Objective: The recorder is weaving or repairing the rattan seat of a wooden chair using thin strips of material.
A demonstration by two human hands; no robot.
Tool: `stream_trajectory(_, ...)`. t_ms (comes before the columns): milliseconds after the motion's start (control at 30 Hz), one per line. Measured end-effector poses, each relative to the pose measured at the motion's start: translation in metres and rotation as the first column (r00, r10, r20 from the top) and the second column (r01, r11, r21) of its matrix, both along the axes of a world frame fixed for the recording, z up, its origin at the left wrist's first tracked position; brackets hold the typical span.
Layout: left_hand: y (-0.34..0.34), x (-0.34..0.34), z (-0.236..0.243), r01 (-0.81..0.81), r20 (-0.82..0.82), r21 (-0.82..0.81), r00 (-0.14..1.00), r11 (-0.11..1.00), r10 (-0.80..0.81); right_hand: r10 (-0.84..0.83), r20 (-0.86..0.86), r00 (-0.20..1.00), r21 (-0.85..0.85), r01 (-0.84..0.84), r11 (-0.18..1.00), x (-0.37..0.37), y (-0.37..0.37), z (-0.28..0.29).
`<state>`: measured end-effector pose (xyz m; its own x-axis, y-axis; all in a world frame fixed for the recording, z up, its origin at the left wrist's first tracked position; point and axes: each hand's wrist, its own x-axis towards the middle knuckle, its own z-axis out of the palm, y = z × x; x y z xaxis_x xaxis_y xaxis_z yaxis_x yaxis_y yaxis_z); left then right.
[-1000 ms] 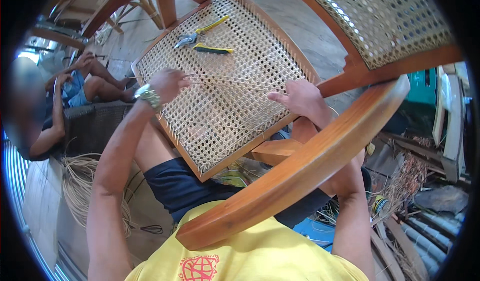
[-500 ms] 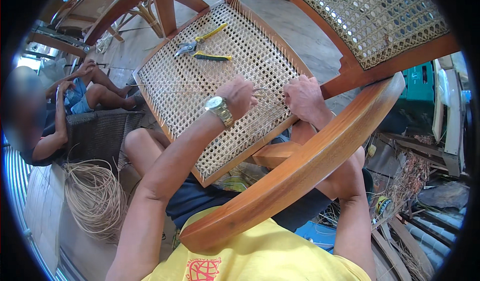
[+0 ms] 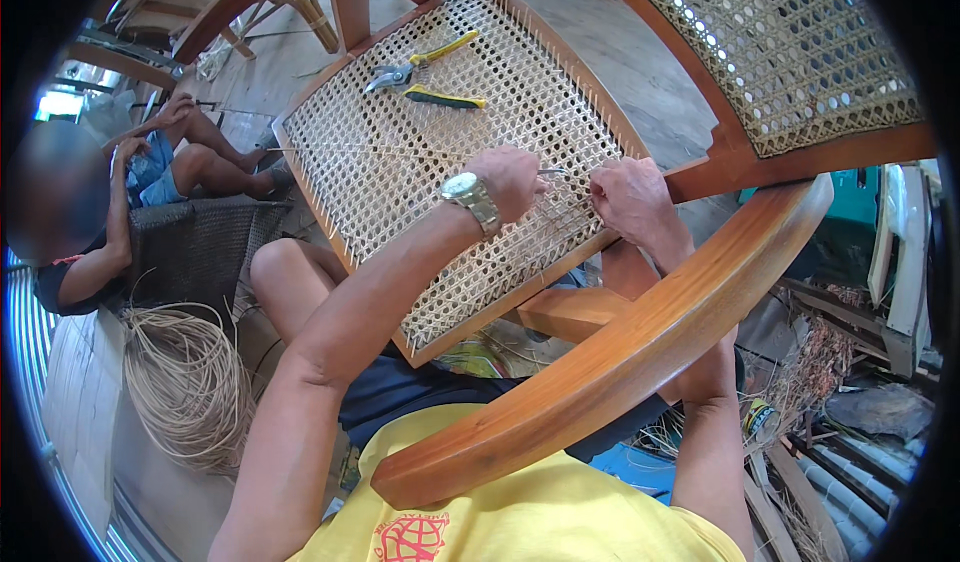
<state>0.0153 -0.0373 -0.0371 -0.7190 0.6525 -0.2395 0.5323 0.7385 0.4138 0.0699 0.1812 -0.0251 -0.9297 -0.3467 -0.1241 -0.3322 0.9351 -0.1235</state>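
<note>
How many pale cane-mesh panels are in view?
2: the seat panel with the shears on it, and the upper-right panel, partly cut off. More may be hidden.

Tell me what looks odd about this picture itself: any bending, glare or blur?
In the head view, black rounds off the corners and the ribbed sheet curves along the left rim; in the head view, bright spots dot the cane backrest; in the head view, the other person's head is blurred out, while the cutters look fairly sharp.
</note>
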Motion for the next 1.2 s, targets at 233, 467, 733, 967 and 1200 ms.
stream_trajectory(233,-0.107,-0.014,0.012,0.048,-0.348,-0.019,0.936,0.999,-0.052,0.041,0.058,0.997,-0.101,-0.035,0.994,-0.006,0.006,-0.001)
stream_trajectory(467,-0.21,-0.057,0.023,-0.312,-0.073,-0.193,0.95,0.93,0.303,0.056,-0.057,0.997,-0.421,-0.075,0.904,0.011,0.049,-0.013)
stream_trajectory(733,-0.296,-0.058,0.005,-0.632,-0.249,-0.165,0.77,0.757,0.588,-0.534,0.182,0.826,-0.858,0.399,0.325,0.086,0.048,0.009)
stream_trajectory(967,-0.336,-0.05,-0.011,-0.873,-0.342,-0.06,0.473,0.483,0.812,-0.62,0.484,0.617,-0.874,0.366,-0.319,0.241,-0.067,-0.001)
stream_trajectory(1200,-0.332,-0.048,-0.026,-0.886,-0.175,0.212,0.381,0.412,0.908,0.05,0.693,0.719,-0.615,0.554,0.561,0.278,-0.144,0.03)
